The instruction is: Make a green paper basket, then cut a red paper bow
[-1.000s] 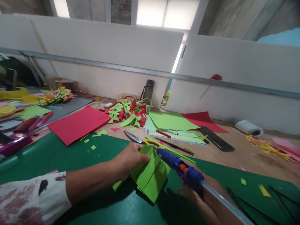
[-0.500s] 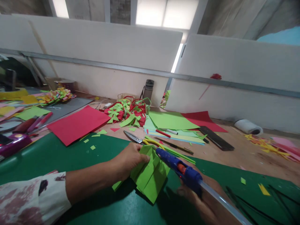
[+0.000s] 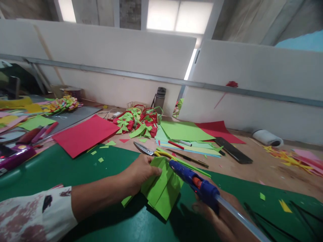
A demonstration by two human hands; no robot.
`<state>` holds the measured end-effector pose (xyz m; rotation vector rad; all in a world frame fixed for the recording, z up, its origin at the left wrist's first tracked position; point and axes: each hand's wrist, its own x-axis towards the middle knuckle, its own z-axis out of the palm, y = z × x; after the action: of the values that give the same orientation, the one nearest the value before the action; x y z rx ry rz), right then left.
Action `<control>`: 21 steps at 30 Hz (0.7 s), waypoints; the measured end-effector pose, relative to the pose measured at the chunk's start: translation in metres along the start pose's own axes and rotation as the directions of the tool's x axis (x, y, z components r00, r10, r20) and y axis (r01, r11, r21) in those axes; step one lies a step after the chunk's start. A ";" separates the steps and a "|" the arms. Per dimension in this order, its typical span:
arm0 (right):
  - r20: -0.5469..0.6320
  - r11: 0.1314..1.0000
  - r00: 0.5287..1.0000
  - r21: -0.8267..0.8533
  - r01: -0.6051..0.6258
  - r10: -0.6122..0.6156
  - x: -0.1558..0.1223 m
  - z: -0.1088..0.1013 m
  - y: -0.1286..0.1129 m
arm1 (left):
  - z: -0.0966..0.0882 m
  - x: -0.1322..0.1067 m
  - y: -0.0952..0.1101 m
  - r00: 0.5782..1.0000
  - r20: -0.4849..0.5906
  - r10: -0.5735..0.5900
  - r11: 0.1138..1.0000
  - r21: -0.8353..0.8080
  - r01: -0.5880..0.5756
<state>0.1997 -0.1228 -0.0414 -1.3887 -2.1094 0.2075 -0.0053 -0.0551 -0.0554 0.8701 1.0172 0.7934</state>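
Note:
My left hand (image 3: 140,171) is closed on a folded light-green paper piece (image 3: 161,190), pinning it on the dark green mat (image 3: 75,168). In my right hand (image 3: 217,211) I grip a blue hot glue gun (image 3: 195,183), a clear glue stick running out of its back. The gun's nozzle rests at the upper edge of the folded paper. Much of my right hand is hidden under the gun.
Yellow-handled scissors (image 3: 151,152) lie just beyond the paper. A red sheet (image 3: 85,134), red-and-green paper bows (image 3: 135,122), green sheets with pens (image 3: 185,134), a black ruler (image 3: 233,149), a bottle (image 3: 160,97) and a white roll (image 3: 267,137) cover the wooden table. A purple glue gun (image 3: 13,156) lies far left.
Hardly anything differs; the view has shifted slightly, and both hands stay on the green paper and the glue gun.

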 end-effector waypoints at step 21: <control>-0.335 0.598 0.942 -0.752 -0.276 0.013 0.032 -0.061 0.092 | 0.009 -0.012 -0.002 0.999 0.033 0.005 0.999 0.038 -0.006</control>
<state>0.2969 -0.0655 -0.0201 -1.9280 -1.8640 -0.9637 -0.0006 -0.0686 -0.0500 0.9162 1.0043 0.7637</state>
